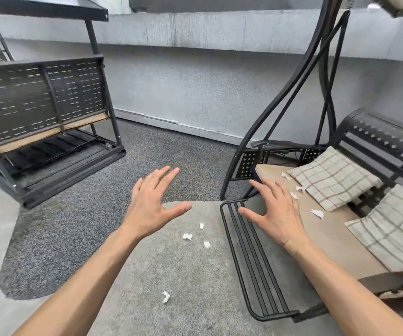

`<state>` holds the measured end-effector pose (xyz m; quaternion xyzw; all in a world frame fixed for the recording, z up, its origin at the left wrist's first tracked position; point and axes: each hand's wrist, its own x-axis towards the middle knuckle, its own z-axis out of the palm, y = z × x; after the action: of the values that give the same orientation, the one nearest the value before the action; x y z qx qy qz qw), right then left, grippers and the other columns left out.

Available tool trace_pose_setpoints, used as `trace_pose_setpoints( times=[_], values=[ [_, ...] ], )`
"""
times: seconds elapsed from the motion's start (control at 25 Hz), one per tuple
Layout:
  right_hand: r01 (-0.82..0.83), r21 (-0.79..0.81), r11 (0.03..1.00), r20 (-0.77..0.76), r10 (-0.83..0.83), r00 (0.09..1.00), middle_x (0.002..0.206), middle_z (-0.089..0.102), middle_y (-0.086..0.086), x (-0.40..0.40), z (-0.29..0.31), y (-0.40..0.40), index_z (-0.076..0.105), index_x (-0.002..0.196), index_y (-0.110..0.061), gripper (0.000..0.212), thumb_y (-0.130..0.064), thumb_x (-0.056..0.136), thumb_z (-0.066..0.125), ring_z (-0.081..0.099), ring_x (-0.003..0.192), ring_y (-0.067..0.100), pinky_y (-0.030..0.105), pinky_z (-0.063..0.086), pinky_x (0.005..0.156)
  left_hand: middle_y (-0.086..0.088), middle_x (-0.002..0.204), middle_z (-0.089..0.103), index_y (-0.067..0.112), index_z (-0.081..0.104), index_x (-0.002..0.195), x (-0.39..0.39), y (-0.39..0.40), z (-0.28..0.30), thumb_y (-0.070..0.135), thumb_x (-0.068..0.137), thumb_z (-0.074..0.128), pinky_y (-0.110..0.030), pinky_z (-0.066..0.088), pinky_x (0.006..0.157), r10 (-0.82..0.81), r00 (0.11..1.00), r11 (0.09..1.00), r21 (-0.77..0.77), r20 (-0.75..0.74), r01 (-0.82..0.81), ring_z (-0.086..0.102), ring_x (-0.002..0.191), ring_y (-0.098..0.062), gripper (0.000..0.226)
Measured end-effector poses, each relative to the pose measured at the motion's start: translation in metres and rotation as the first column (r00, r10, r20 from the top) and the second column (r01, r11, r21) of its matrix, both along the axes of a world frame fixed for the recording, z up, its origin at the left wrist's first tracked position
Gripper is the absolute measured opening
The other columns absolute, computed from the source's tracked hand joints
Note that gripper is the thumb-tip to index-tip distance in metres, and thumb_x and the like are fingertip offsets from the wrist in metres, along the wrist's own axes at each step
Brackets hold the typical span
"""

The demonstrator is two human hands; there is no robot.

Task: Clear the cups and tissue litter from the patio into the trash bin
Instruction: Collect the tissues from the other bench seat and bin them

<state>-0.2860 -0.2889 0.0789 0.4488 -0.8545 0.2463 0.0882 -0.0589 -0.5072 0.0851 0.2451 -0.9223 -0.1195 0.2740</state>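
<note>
A swing seat (329, 238) carries checked cushions (333, 190) and tissue scraps (316, 213). More tissue bits (187, 236) dot the floor (147, 275) below. Left hand (150, 202) and right hand (276, 212) hover, fingers spread, holding nothing.

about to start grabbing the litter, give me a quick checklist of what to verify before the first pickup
1. Both hands free: ok. The left hand and right hand are open, fingers spread, holding nothing.
2. Floor litter located: ok. Four tissue scraps lie on the floor, three in a cluster and a lone scrap nearer the person.
3. Seat litter located: ok. More tissue scraps lie on the swing seat cushion, such as one beside the plaid pillows.
4. Cups located: not ok. No cup is in view.
5. Trash bin located: not ok. No bin is in view.
6. Scraps hidden under the pillows: cannot tell.
</note>
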Motion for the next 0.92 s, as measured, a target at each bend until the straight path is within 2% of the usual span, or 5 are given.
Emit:
trace_pose_setpoints(
  times=[0.2, 0.4, 0.64, 0.92],
  values=[
    [0.018, 0.056, 0.998, -0.019, -0.017, 1.000, 0.152, 0.030, -0.010, 0.011, -0.008, -0.051, 0.030, 0.141, -0.047, 0.079, -0.081, 0.071, 0.046, 0.015, 0.144, 0.022, 0.054, 0.022, 0.113, 0.011, 0.160, 0.020, 0.048, 0.013, 0.150, 0.006, -0.060, -0.010, 0.087, 0.076, 0.039, -0.052, 0.005, 0.120, -0.002, 1.000, 1.000, -0.008, 0.029, 0.002, 0.016, 0.147, -0.014, 0.088],
    [0.067, 0.116, 0.991, -0.026, -0.064, 0.998, 0.154, 0.026, -0.010, -0.016, -0.025, -0.082, 0.027, 0.142, -0.047, 0.082, -0.087, 0.070, 0.036, 0.009, 0.145, 0.021, 0.055, 0.019, 0.114, 0.012, 0.160, 0.019, 0.048, 0.014, 0.149, -0.038, -0.101, -0.024, 0.089, 0.074, 0.040, -0.049, 0.002, 0.120, -0.022, 0.996, 1.000, 0.015, 0.084, 0.021, 0.014, 0.148, -0.015, 0.089],
    [0.118, 0.170, 0.978, -0.055, -0.110, 0.992, 0.159, 0.012, -0.008, -0.099, -0.050, -0.133, 0.017, 0.143, -0.051, 0.081, -0.088, 0.072, 0.032, -0.003, 0.147, 0.023, 0.058, 0.009, 0.115, 0.010, 0.162, 0.013, 0.048, 0.011, 0.150, -0.132, -0.152, -0.036, 0.094, 0.071, 0.029, -0.051, -0.001, 0.120, -0.031, 0.987, 0.999, -0.033, 0.157, 0.036, 0.006, 0.150, -0.014, 0.093],
    [0.164, 0.219, 0.962, -0.068, -0.152, 0.986, 0.161, 0.008, -0.006, -0.219, -0.048, -0.186, 0.011, 0.145, -0.049, 0.084, -0.090, 0.072, 0.023, -0.007, 0.147, 0.025, 0.059, 0.005, 0.114, 0.010, 0.164, 0.001, 0.052, 0.000, 0.149, -0.264, -0.201, -0.036, 0.096, 0.071, 0.020, -0.053, -0.007, 0.119, -0.034, 0.972, 0.997, -0.057, 0.233, 0.049, -0.006, 0.150, -0.014, 0.092]
  ],
)
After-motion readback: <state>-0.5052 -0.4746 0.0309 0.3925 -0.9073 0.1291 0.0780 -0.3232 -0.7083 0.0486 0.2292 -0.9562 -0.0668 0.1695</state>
